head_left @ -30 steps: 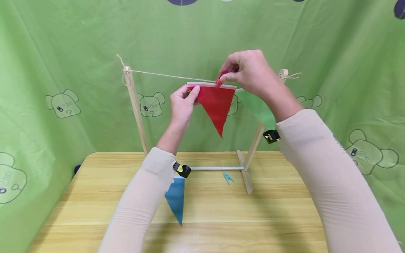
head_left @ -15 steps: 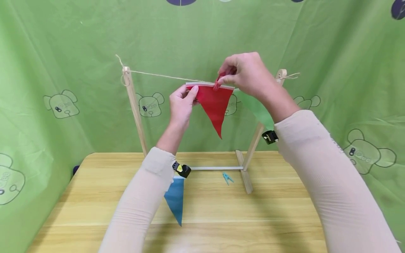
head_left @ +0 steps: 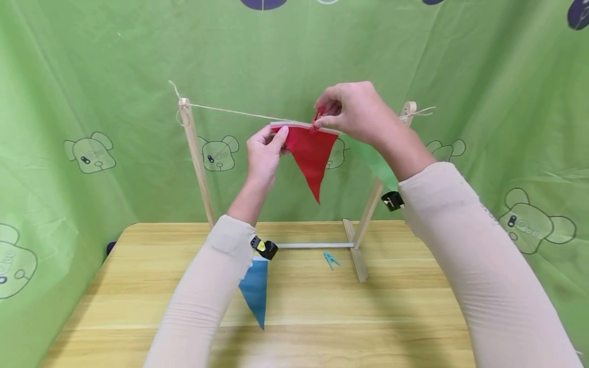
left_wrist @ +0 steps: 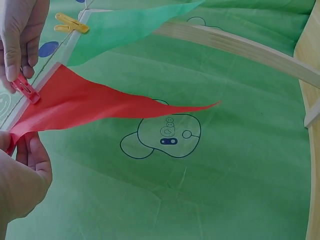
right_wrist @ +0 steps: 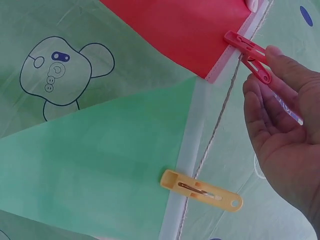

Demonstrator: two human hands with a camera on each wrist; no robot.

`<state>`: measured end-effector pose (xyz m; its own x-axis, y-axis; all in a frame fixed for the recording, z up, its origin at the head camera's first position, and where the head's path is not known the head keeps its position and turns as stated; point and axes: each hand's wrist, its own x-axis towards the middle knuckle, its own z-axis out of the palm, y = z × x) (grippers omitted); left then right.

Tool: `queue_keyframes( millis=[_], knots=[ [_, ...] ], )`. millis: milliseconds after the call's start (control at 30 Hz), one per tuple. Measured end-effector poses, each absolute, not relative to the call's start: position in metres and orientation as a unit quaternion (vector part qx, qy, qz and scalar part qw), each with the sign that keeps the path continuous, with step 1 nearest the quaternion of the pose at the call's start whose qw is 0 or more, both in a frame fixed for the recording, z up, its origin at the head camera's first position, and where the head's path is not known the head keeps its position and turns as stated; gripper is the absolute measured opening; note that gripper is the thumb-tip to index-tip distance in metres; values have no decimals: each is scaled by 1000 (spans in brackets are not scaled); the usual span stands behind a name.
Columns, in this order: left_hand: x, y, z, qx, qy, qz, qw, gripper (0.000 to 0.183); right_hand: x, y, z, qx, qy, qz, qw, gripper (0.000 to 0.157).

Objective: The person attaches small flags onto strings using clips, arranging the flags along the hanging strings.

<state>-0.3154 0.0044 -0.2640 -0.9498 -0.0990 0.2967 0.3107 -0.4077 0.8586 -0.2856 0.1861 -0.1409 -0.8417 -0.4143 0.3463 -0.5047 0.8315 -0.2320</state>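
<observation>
1. Pinching the red peg (head_left: 317, 118) at the string (head_left: 230, 111), the right hand (head_left: 356, 112) has thumb and fingers curled round it; the peg's jaws should bite both hem and string squarely.
2. Left hand (head_left: 264, 153) pinches the red flag (head_left: 310, 153) at its top-left corner, level against the string.
3. Count: three flags, red, green flag (right_wrist: 110, 170), blue flag (head_left: 255, 290); three pegs, red, yellow peg (right_wrist: 201, 190), blue peg (head_left: 331, 259) lying on the table (head_left: 368, 317).
</observation>
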Motion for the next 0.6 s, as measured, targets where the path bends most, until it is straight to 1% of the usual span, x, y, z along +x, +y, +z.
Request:
queue_keyframes(
  millis=[100,333,600],
  knots=[
    [-315,4,-265,-98,-536,-830,124,21,-286,185,-141,241,-946,165,137,30],
    [-314,2,-266,-99,-555,-815,132,21,-286,185,-143,240,-943,184,138,29],
    [-315,1,-267,-103,-567,-807,134,23,-286,182,-142,240,-943,188,133,35]
  ],
)
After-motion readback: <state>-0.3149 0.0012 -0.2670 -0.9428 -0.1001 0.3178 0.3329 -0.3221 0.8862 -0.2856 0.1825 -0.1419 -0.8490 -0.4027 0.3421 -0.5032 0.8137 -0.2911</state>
